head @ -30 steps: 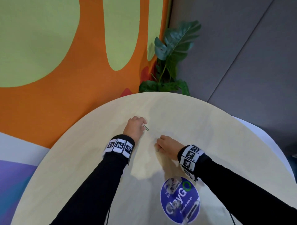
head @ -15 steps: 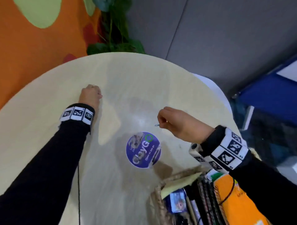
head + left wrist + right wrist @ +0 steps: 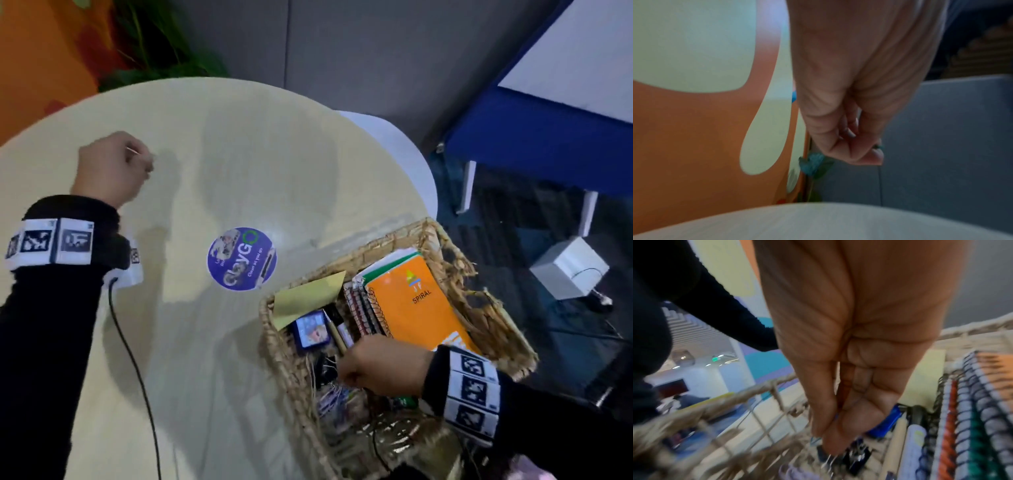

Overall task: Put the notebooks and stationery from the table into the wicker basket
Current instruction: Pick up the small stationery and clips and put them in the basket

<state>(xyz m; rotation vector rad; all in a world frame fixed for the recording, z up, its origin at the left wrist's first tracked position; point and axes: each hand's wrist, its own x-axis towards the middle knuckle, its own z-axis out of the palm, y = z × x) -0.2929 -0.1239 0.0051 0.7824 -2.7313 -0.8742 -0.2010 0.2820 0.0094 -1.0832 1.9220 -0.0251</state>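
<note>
The left hand [image 3: 111,168] is lifted over the round counter [image 3: 212,164], well to the left of the wicker basket [image 3: 507,329], with its fingers curled in and a thin paper clip [image 3: 134,152] pinched at the fingertips; in the left wrist view the same hand [image 3: 855,100] is bunched tight, thumb against fingers [image 3: 851,129], though the clip itself is too blurred there to make out. Between that hand and the basket a round purple sticker [image 3: 241,259] lies flat on the counter. The basket sits at the counter's near right edge and holds a yellow sheet [image 3: 308,298] at its left end, a small blue box [image 3: 311,330] just below that, a row of spiral notebooks [image 3: 363,311] standing on edge, and an orange notebook [image 3: 416,305] marked SPIRAL against the right wall. The right hand [image 3: 383,366] is down inside the basket, right of the blue box, fingertips drawn together in a narrow pinch. The right wrist view shows that hand [image 3: 849,353] pointing down at black binder clips [image 3: 857,454] on the basket floor, with something thin at the fingertips [image 3: 828,439], too blurred to identify.
</note>
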